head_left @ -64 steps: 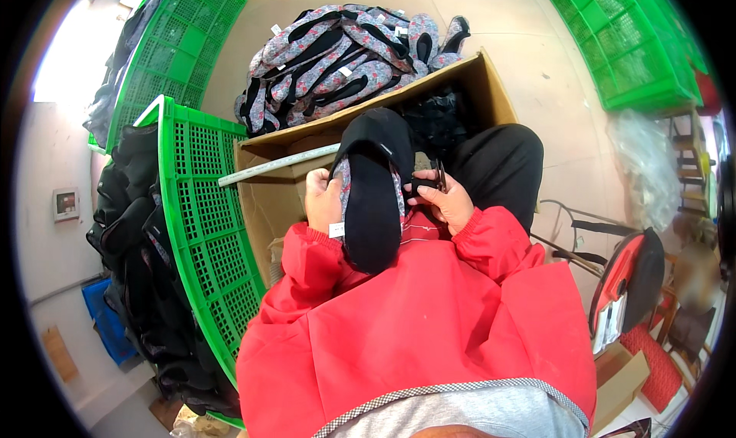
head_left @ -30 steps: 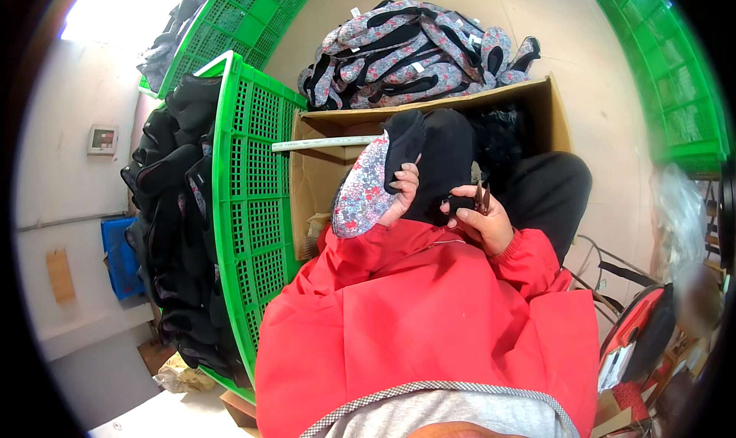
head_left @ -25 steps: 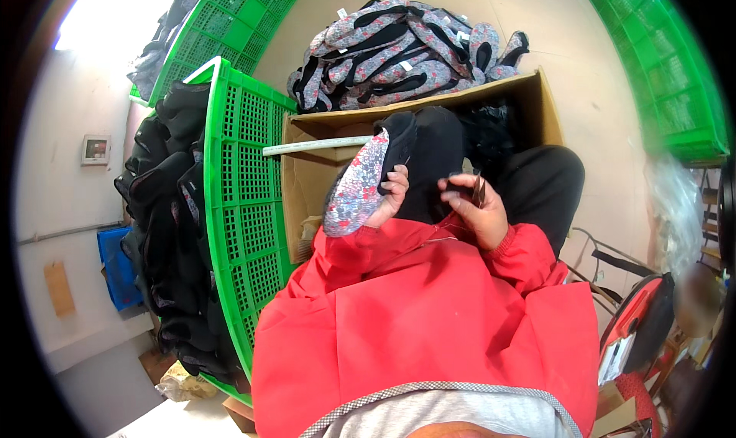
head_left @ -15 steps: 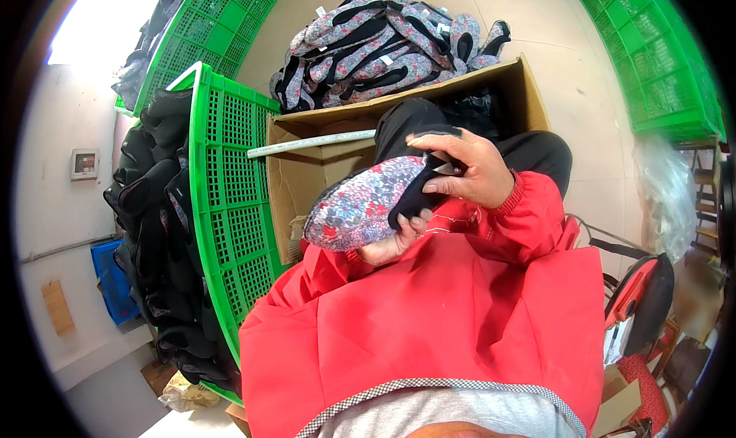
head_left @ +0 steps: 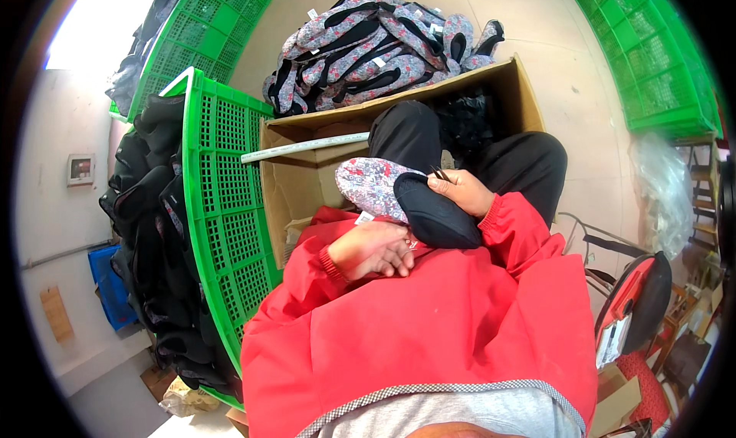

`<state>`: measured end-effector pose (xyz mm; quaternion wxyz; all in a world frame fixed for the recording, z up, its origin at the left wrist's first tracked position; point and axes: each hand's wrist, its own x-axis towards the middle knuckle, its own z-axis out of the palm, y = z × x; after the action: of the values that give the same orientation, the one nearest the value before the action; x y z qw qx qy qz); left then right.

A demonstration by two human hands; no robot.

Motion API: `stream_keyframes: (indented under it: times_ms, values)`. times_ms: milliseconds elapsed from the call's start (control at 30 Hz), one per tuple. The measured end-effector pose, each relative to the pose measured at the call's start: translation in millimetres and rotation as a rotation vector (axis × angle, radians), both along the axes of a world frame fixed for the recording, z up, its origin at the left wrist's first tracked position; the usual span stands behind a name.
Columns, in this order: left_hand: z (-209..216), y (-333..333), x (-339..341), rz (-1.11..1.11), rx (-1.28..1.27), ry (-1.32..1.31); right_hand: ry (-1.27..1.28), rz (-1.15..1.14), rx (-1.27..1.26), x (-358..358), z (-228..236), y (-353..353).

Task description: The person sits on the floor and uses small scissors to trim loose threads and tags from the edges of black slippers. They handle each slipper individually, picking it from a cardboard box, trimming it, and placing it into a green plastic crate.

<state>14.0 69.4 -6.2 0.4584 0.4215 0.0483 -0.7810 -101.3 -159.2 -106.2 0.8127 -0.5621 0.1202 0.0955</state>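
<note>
A floral slipper [head_left: 373, 186] with a black heel part lies across my lap, its patterned toe pointing left. My right hand [head_left: 465, 193] is closed on the slipper's edge, thumb on top. Dark pointed tips, seemingly of small thread snips [head_left: 440, 174], stick out by that thumb; the rest of them is hidden. Below the slipper, my left hand [head_left: 373, 251] rests against the red apron [head_left: 429, 323], holding nothing, its fingers loosely apart. A small white tag [head_left: 364, 218] shows between the slipper and this hand.
Before me stands an open cardboard box [head_left: 295, 185] with a pale rod [head_left: 303, 148] across it. Beyond lies a heap of similar slippers [head_left: 376, 54]. A green crate [head_left: 230, 208] with black slippers [head_left: 157, 246] stands at left; another green crate [head_left: 652, 62] is far right.
The slipper has turned, so its black side now faces up at the right. My left hand has let go of it and moved down. Snip blades show less at my right hand.
</note>
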Motion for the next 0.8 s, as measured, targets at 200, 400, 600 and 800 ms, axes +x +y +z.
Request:
stream_keyframes:
  times_ms: [200, 400, 600, 800]
  values:
    - [40.5, 23.4, 41.4, 0.122, -0.368, -0.513, 0.143, 0.009, 0.194, -12.6, -7.0, -4.1]
    - [40.6, -35.0, 37.6, -0.076, -0.578, -2.067, 0.206, 0.053, 0.187, -9.3, -10.6, -4.9]
    - [28.0, -64.9, 31.2, -0.418, -0.607, -1.810, 0.162, 0.036, 0.134, -10.8, -27.4, -4.3]
    - [34.3, -71.2, 40.9, -0.231, -0.683, -1.649, 0.214, 0.043, 0.240, -9.2, -16.0, -7.5]
